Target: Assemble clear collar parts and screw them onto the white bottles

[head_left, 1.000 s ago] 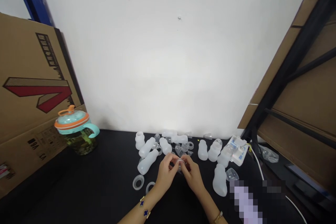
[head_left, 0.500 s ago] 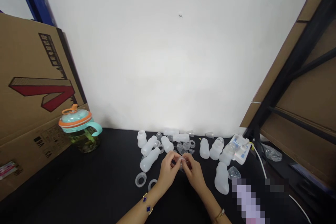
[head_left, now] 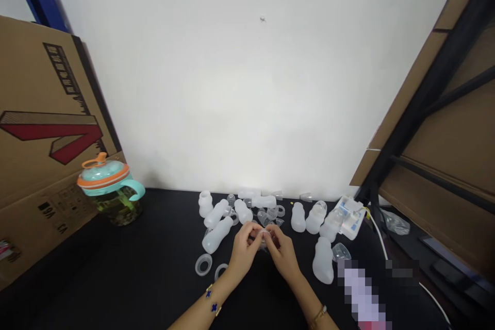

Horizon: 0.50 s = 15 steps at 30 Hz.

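Head view: the fingers of the left hand and right hand curl inward and meet, pinching a small clear plastic piece between their tips, a two-handed grip that seems suited to so small a part, held close above the black tabletop. Just beyond the fingers lie clear plastic fittings and frosted plastic bottles — loose, apparently spread within easy reach — with silicone rings near the left hand.
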Available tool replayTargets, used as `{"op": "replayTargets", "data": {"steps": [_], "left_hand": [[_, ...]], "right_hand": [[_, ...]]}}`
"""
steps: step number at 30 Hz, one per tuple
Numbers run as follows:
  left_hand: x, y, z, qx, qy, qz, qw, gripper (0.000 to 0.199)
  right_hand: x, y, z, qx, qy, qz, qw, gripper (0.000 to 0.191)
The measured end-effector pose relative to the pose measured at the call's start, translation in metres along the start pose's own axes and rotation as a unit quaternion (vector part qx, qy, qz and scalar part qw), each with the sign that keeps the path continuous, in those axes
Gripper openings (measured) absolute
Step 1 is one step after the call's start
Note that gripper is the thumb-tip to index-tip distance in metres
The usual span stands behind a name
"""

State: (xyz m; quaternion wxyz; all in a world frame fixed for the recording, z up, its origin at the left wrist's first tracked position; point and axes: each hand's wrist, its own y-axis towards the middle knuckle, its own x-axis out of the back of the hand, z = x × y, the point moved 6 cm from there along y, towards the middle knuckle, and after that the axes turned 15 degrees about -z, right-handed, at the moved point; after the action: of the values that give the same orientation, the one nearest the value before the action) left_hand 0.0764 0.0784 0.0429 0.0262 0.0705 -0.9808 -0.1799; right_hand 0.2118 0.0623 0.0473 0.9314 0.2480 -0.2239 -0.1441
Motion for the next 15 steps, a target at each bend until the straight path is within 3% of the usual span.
{"op": "replayTargets", "data": {"steps": [9, 15], "left_hand": [[-0.003, 0.006, 0.02, 0.129, -0.116, 0.007, 0.985, 0.036], [-0.003, 0.007, 0.026, 0.161, -0.133, -0.005, 0.978, 0.04]], "right_hand": [[-0.003, 0.001, 0.0, -0.016, 0.018, 0.02, 1.0, 0.038], [-0.003, 0.0, -0.002, -0.021, 0.016, 0.016, 1.0, 0.039]]}}
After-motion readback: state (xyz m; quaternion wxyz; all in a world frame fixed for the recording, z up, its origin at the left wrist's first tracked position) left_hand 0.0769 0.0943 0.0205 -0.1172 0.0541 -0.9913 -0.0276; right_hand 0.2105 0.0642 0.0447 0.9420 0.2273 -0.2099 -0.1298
